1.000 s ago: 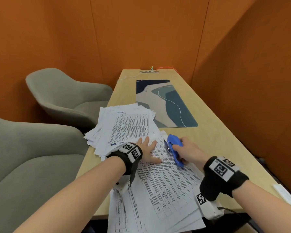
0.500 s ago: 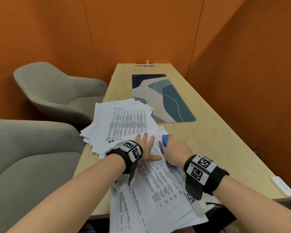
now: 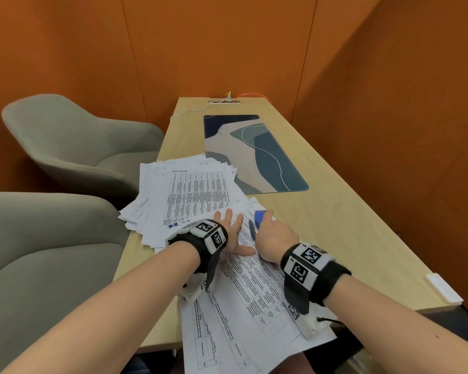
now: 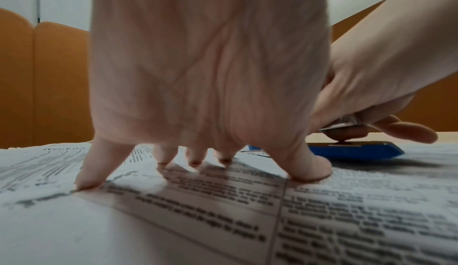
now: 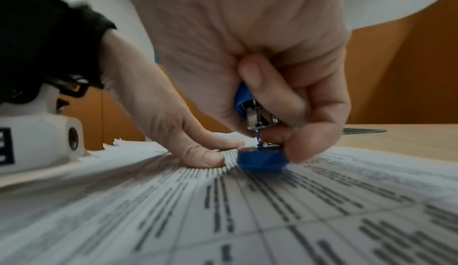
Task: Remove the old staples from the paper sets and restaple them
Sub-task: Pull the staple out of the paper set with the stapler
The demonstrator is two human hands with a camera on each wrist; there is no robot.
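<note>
Orange walls box in your wooden desk point(image 3: 335, 225). Your right hand point(image 3: 274, 236) curls round the blue stapler point(image 5: 257, 157) — its base seems to sit on the paper set point(image 3: 254, 292) at the near edge — while your left hand point(image 3: 234, 236) presses it flat, fingers point(image 4: 195, 156) spread.

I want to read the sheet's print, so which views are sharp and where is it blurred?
Head view: evenly lit, sharp, but the printed sheet is too small to read. Left wrist view: the left hand is soft, text blurred. Right wrist view: the blue stapler is roughly focused, near print smeared.
</note>
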